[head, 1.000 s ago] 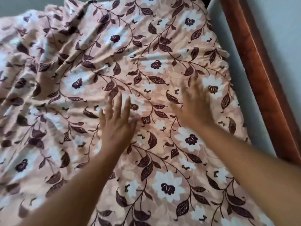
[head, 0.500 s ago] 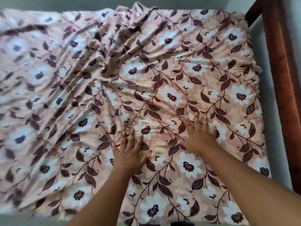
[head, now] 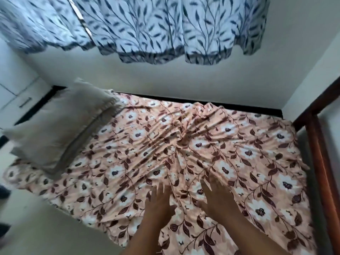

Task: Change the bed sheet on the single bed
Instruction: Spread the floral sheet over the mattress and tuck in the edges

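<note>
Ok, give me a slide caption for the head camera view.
Both hands, left and right, flat on the wrinkled floral bed sheet, grey pillow at the bed's left end.

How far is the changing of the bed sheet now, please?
Done: the floral bed sheet covers the bed. In hand: left hand and right hand lie flat, smoothing it. Left: the middle wrinkles; the pillow lies askew.

Open floral sheet (head: 184, 144) is lying wide beyond both hands; the grey pillow (head: 60, 129) is blocking its left end, and the wooden bed frame (head: 320, 162) is hemming its right edge.
</note>
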A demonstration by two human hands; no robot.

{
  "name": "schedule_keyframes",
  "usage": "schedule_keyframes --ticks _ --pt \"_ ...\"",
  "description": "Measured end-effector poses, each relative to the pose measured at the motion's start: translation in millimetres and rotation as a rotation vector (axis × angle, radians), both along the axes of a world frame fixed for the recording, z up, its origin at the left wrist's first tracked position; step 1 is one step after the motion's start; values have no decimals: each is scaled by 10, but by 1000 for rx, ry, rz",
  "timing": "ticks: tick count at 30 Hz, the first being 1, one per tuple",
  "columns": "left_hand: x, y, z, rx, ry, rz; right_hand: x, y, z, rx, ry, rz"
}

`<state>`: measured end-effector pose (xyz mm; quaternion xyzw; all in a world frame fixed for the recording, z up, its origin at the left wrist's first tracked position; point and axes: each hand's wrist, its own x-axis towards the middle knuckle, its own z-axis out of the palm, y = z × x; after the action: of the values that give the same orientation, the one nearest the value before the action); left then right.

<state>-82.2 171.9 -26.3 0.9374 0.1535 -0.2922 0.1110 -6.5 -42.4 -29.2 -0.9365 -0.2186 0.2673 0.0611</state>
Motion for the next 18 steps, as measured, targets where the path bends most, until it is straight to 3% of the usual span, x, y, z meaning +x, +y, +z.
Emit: schedule_keyframes --ticks 9,18 --pt "-215 158 1082 42 -181 -21 -103 89 1104 55 -143 54" --pt "-277 789 1263 39 -213 -123 -410 581 1395 -10 -131 27"
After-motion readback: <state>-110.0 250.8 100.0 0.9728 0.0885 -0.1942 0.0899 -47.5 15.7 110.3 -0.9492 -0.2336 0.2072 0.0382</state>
